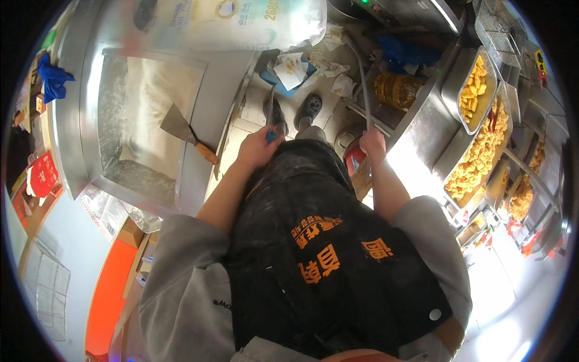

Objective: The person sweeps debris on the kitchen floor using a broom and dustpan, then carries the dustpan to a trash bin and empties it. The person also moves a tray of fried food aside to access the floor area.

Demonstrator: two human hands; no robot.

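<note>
My left hand (260,147) is closed on the blue grip (271,135) of a thin upright rod. Beyond it, a blue dustpan-like tray (289,88) on the floor holds stained papers (290,70). A long pale pole (363,81) passes through my closed right hand (373,141); its far end reaches towards crumpled papers (332,65), and what is fitted there cannot be made out. Both hands are at hip height, either side of a black apron (289,181). My dark shoes (309,108) stand on the tiles just short of the tray.
At left, a steel counter (226,72) has a recessed bin of white powder (158,90), with a wooden-handled scraper (181,131) at its edge. A large printed bag (253,27) lies above. At right are pans of fried pieces (475,158) and fries (472,92); below sits an oil container (398,90).
</note>
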